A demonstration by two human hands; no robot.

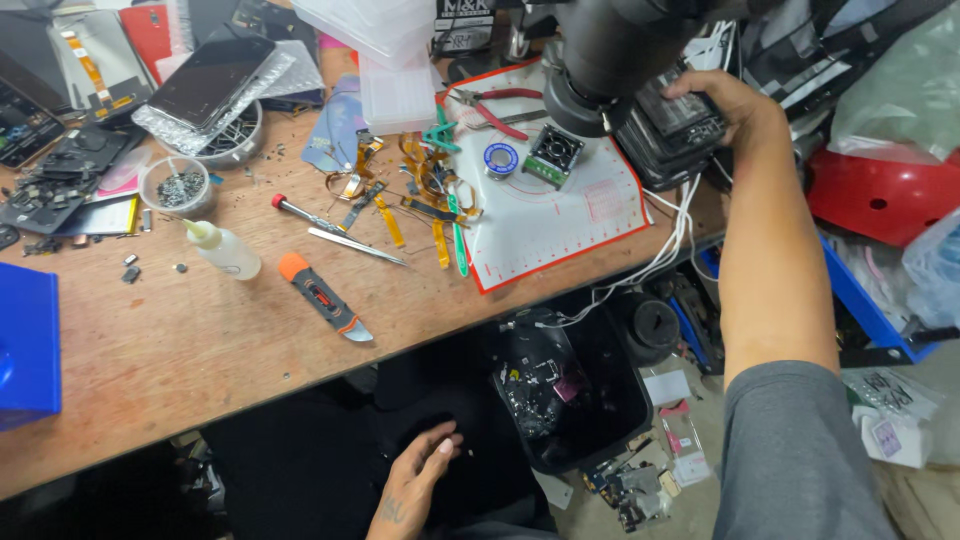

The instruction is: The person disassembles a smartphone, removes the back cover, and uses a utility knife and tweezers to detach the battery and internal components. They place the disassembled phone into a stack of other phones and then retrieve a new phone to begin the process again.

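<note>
R hand (pixel 727 103) is wrapped around a black box-shaped device (pixel 672 128) at the desk's far edge, fingers curled over its top, thumb side hidden. A big black microscope head (pixel 610 50) sits just beside it. White cables (pixel 672 240) hang below the grip. L hand (pixel 418 480) rests loose on the lap, fingers relaxed, holding nothing, near a black bin (pixel 590 400).

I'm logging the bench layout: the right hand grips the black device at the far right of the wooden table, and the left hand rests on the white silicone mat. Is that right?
Not quite. The right hand does grip the black device at the far right of the wooden table, but the left hand is not on the white silicone mat; it is below the table edge, on dark cloth on the person's lap. The head view shows it.
</note>
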